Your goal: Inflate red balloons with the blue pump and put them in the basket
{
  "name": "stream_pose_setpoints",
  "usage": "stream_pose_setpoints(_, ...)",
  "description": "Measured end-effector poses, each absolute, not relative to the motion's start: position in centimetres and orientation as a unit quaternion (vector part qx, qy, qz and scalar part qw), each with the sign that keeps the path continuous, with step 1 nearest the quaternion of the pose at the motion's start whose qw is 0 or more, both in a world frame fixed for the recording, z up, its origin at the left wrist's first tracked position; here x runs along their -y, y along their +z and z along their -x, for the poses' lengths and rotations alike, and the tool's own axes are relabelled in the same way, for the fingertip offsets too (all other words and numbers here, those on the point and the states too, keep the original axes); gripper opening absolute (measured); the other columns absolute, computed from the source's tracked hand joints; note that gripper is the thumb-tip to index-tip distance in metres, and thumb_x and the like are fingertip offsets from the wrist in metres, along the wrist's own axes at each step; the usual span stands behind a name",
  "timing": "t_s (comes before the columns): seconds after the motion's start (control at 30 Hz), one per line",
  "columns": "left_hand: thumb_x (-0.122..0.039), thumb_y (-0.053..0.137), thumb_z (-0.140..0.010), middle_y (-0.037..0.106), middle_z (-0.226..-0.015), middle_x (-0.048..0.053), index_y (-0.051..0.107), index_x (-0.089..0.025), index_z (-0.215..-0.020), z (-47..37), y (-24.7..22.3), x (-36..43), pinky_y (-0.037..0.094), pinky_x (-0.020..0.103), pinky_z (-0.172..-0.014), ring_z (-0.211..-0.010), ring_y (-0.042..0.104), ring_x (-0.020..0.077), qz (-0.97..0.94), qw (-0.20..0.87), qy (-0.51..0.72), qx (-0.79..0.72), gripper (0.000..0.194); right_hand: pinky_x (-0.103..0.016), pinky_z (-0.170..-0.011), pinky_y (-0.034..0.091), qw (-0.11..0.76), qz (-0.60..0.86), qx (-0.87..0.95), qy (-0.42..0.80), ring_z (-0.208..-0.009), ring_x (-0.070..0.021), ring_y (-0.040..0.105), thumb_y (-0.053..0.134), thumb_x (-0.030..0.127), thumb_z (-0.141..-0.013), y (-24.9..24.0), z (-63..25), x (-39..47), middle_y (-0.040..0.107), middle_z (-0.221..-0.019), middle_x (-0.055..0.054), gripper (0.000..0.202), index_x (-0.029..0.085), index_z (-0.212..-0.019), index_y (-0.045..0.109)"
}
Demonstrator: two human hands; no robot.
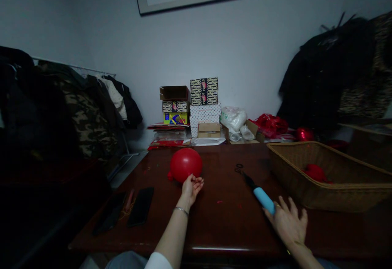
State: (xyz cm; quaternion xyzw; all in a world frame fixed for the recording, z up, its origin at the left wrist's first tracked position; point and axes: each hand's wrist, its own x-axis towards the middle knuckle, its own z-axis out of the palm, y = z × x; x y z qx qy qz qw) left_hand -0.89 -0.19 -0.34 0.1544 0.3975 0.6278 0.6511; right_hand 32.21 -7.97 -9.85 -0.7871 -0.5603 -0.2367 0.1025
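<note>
A round red balloon (186,165) rests on the dark wooden table (220,220), left of the middle. My left hand (192,188) is at its lower right side, thumb and index finger brought together near the balloon's surface; whatever is between them is too small to make out. A light blue hand pump (263,200) with a black nozzle end lies on the table at the right. My right hand (289,222) is at the pump's near end, fingers spread and not wrapped round it. Black-handled scissors (239,168) lie beyond the nozzle.
A wicker basket (330,197) with a red item (315,172) inside stands at the right. Two dark flat objects, one a phone (141,206), lie at the left. Stacked boxes (204,119) and plastic bags (234,118) are along the back edge.
</note>
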Motion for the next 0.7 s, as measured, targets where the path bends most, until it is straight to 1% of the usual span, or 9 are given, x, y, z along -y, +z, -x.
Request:
stream_pose_setpoints(0.2,-0.024,0.049,-0.085,0.061,-0.062,0.006,0.040,-0.018,-0.064,0.5,-0.1,0.9,0.051,0.027,-0.061,-0.061,0.065,0.0172,-0.174,0.666,0.615,-0.385,0.023,-0.058,-0.102,0.011,0.094,0.797,0.548,-0.235,-0.131,-0.0350,0.028,0.044,0.056,-0.078,-9.6,-32.4,7.7,0.052,-0.132,-0.011,0.050,0.022,-0.107,0.066)
stream_pose_setpoints(0.37,-0.024,0.049,-0.084,0.060,-0.062,0.005,0.040,-0.018,-0.064,0.5,0.3,1.4,0.049,0.026,-0.060,-0.061,0.065,0.0163,-0.194,0.675,0.595,-0.392,0.023,-0.057,-0.101,0.016,0.075,0.811,0.546,-0.197,-0.132,-0.0345,0.028,0.043,0.061,-0.078,-9.1,-32.5,7.6,0.050,-0.134,-0.010,0.058,0.021,-0.114,0.062)
stream_pose_setpoints(0.47,-0.025,0.049,-0.084,0.059,-0.059,0.003,0.039,-0.018,-0.063,0.5,0.4,1.6,0.048,0.025,-0.060,-0.060,0.064,0.0152,-0.199,0.678,0.587,-0.395,0.024,-0.057,-0.101,0.017,0.070,0.815,0.546,-0.179,-0.131,-0.0340,0.029,0.042,0.061,-0.078,-9.1,-32.8,7.5,0.050,-0.134,-0.011,0.059,0.020,-0.117,0.060)
stream_pose_setpoints(0.57,-0.025,0.049,-0.083,0.058,-0.059,0.002,0.039,-0.018,-0.063,0.5,0.4,1.8,0.047,0.025,-0.061,-0.059,0.063,0.0152,-0.203,0.679,0.584,-0.396,0.024,-0.057,-0.101,0.018,0.081,0.811,0.546,-0.196,-0.130,-0.0338,0.030,0.043,0.059,-0.078,-9.2,-32.9,7.4,0.051,-0.133,-0.012,0.060,0.018,-0.119,0.058)
stream_pose_setpoints(0.7,-0.026,0.049,-0.083,0.058,-0.059,0.002,0.037,-0.019,-0.062,0.6,0.4,1.8,0.047,0.025,-0.063,-0.061,0.063,0.0152,-0.211,0.683,0.575,-0.398,0.025,-0.058,-0.102,0.018,0.108,0.793,0.551,-0.236,-0.130,-0.0342,0.030,0.044,0.059,-0.078,-8.8,-32.5,7.6,0.048,-0.135,-0.014,0.066,0.014,-0.126,0.052)
